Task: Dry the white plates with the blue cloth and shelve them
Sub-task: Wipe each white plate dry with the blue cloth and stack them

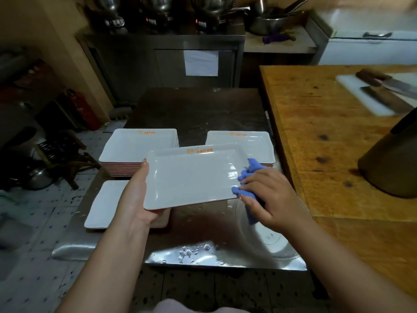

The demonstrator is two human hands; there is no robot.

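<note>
Head view, held plate: white rectangular plate [191,177] held above the steel table [203,224], tilted slightly, orange logo on the far rim.
Left hand: left hand [137,195] supports the plate's left edge from below, palm under, thumb along the rim; other fingers hidden beneath.
Right hand: right hand [268,195] curled round the bunched blue cloth [248,184], pressing it on the plate's right end.
Stacks: tall stack [137,150] far left, shorter stack [246,143] far right behind the held plate, low stack [106,204] near left; which are dried I cannot tell.
Table: water droplets [189,254] at the near edge.
Step, judged: wiping the top face.
Doing it well: sweep cloth from right end to left, follow the raised rim and corners, then turn for the underside; keep the left grip firm, wet glaze likely slippery.
Risk: setting a dried plate down in the droplets.
Shelf: not identifiable here.
</note>
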